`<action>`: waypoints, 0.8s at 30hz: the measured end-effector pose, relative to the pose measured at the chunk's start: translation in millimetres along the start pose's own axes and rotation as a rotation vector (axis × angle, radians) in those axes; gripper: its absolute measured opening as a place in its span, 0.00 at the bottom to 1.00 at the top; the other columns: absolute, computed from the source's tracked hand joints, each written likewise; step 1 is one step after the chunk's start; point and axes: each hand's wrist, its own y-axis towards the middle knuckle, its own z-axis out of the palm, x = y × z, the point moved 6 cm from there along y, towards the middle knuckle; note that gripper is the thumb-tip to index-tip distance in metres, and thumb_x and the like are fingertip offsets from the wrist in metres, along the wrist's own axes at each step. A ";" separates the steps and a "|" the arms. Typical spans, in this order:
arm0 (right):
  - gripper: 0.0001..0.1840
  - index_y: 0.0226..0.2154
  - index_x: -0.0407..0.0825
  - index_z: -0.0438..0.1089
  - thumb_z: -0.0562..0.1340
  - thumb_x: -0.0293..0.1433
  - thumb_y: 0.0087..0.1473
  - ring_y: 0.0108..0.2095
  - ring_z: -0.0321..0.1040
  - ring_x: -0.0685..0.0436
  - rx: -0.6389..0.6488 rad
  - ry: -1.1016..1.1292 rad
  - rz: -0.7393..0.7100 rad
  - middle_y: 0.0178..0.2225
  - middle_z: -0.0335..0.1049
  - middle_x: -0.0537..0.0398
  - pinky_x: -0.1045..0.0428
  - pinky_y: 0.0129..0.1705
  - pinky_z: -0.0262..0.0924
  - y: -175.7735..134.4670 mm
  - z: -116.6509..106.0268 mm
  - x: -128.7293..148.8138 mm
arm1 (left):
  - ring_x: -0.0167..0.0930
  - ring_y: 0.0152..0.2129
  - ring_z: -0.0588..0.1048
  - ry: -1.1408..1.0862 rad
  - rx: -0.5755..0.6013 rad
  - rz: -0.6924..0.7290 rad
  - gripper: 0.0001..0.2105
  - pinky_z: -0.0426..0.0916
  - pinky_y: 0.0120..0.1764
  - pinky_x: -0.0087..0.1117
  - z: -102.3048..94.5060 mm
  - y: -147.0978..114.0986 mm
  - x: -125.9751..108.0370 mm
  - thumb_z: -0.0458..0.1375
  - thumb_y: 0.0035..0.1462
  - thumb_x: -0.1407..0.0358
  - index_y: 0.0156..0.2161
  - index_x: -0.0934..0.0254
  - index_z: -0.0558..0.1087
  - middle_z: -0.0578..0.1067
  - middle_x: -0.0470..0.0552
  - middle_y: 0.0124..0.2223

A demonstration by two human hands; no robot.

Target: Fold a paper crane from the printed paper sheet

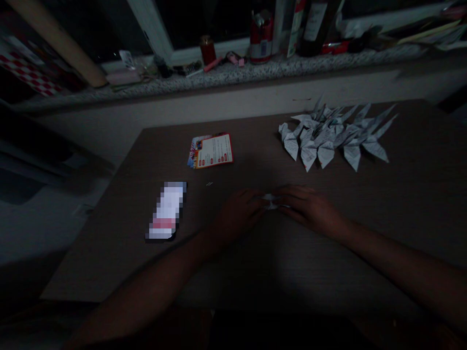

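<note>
Low over the middle of the dark table [120, 253], a small piece of folded paper [270, 201] shows pale between my two hands. My left hand [242, 209] has its fingers closed on the paper's left side. On the other side, my right hand [310, 204] holds the paper's right end with bent fingers. Most of the paper is hidden under the fingers, and the dim light blurs its folds. Several folded paper cranes [328, 133], made of printed paper, sit grouped beyond my right hand.
A lit phone [167, 211] lies left of my left hand. Behind it are printed cards [215, 150] and a tiny pale object [209, 183]. Along the back, a stone windowsill [226, 73] carries a red can [261, 39], a bottle [314, 26], a jar [207, 50] and clutter.
</note>
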 end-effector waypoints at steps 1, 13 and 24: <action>0.14 0.53 0.53 0.75 0.60 0.33 0.68 0.53 0.74 0.36 -0.003 0.016 0.003 0.52 0.77 0.45 0.38 0.53 0.70 0.7 -0.7 0.7 | 0.37 0.55 0.73 -0.015 -0.012 -0.002 0.13 0.70 0.57 0.44 -0.2 -0.1 0.5 0.56 0.70 0.66 0.57 0.61 0.73 0.75 0.54 0.58; 0.16 0.55 0.54 0.73 0.60 0.33 0.67 0.54 0.74 0.36 -0.018 0.052 0.036 0.53 0.78 0.48 0.38 0.55 0.69 1.0 -1.7 0.3 | 0.36 0.54 0.74 -0.018 -0.052 -0.009 0.15 0.70 0.57 0.41 1.5 -0.6 3.3 0.57 0.70 0.65 0.59 0.62 0.72 0.76 0.53 0.57; 0.13 0.51 0.55 0.76 0.60 0.33 0.67 0.53 0.74 0.36 -0.010 0.018 0.027 0.52 0.78 0.47 0.38 0.53 0.69 2.6 -1.4 2.1 | 0.36 0.53 0.75 -0.016 -0.066 -0.001 0.12 0.71 0.55 0.41 1.7 1.0 4.0 0.57 0.70 0.64 0.55 0.61 0.75 0.77 0.54 0.56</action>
